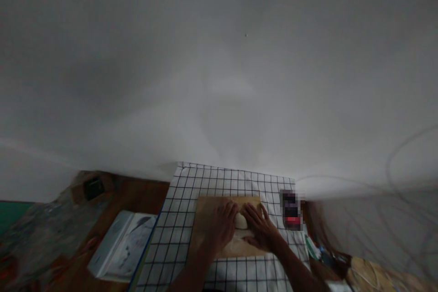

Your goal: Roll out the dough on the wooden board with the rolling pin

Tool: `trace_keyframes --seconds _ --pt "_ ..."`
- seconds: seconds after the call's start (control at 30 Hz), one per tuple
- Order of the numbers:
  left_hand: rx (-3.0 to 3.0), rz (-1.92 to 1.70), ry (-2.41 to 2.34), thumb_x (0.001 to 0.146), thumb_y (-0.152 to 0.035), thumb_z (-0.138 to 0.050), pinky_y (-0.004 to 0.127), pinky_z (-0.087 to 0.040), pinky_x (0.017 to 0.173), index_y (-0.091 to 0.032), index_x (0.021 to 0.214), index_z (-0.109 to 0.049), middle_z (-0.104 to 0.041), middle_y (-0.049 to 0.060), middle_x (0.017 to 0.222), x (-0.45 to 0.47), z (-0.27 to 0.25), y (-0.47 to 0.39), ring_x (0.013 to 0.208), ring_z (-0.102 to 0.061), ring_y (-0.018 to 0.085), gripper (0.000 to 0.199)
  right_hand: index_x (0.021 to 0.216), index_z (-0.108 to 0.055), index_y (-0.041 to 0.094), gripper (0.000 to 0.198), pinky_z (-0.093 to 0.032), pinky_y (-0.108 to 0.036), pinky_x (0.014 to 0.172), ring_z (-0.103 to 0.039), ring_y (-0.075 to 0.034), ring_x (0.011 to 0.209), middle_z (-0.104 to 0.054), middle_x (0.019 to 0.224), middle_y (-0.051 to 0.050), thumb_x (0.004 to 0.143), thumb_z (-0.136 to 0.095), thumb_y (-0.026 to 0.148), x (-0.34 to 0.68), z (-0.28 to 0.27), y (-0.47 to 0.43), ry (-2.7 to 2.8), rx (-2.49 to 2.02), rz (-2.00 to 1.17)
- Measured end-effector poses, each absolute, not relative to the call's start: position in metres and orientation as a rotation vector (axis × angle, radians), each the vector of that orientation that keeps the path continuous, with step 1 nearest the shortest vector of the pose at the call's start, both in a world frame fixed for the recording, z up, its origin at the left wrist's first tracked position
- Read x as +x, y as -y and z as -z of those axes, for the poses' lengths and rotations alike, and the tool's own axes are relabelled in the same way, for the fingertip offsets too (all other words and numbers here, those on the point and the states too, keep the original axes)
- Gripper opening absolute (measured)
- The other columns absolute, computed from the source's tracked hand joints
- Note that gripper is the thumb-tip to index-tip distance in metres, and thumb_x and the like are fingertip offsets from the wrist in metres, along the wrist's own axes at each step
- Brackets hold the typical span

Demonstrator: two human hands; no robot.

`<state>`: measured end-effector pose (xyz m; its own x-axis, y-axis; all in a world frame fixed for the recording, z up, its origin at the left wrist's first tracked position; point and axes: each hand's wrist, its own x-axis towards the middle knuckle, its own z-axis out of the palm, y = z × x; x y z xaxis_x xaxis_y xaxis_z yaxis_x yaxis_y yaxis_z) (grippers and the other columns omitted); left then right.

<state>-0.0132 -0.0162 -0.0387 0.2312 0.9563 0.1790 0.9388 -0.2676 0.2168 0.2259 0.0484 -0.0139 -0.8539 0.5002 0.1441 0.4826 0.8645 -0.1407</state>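
Touching dough [241,221] between them: left hand [226,223], grip unclear, and right hand [260,229], thumb spread from fingers! Board [205,212] reaches wider beyond the left hand; its edge sits close by the right, worktop [171,232] past that.

On a flat, tan rectangular board [204,223], the left hand [225,224] and right hand [260,229] are flanking a rounded, pale, dough-like lump [241,221]. Under the board, a black-gridded white cloth [174,226] is lying; right of the board, a pixelated dark-and-red object [291,210] is sitting.
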Motion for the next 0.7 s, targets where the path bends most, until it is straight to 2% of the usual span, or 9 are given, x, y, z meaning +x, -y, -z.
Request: trace_keyframes --seconds 0.1,0.23,0.47,0.7 --pt "2.396 -0.437 -1.819 0.096 -0.017 -0.035 0.05 -0.035 0.116 -0.02 0.152 -0.043 -0.049 0.009 0.155 -0.015 0.037 0.014 0.141 -0.045 0.029 0.057 0.161 -0.019 0.016 0.088 -0.018 -0.059 0.124 -0.024 -0.031 0.152 -0.029 0.164 -0.014 0.094 -0.049 0.066 0.225 0.012 -0.056 2.896 -0.692 -0.191" --pt "2.389 -0.399 -1.816 0.094 -0.018 -0.038 0.049 -0.031 0.12 -0.02 0.155 -0.039 -0.042 0.007 0.16 -0.016 0.036 0.011 0.146 -0.038 0.028 0.06 0.161 -0.019 0.012 0.089 -0.02 -0.056 0.125 -0.023 -0.03 0.153 -0.028 0.164 -0.016 0.095 -0.046 0.067 0.225 0.017 -0.058 2.925 -0.7 -0.254" --pt "2.437 -0.298 -1.827 0.089 -0.017 -0.043 0.054 -0.023 0.122 -0.021 0.159 -0.03 -0.032 0.007 0.165 -0.013 0.036 0.01 0.152 -0.028 0.03 0.072 0.161 -0.019 0.014 0.092 -0.022 -0.055 0.124 -0.024 -0.031 0.153 -0.029 0.164 -0.013 0.093 -0.052 0.066 0.228 0.028 -0.039 2.822 -0.86 -0.267" --pt "2.499 -0.215 -1.722 0.089 -0.02 -0.045 0.055 -0.018 0.123 -0.02 0.158 -0.034 -0.029 0.009 0.166 -0.018 0.034 0.006 0.154 -0.022 0.032 0.07 0.162 -0.015 0.014 0.091 -0.022 -0.052 0.126 -0.024 -0.03 0.153 -0.025 0.165 -0.012 0.094 -0.055 0.059 0.226 0.033 -0.007 2.762 -1.12 -0.27"
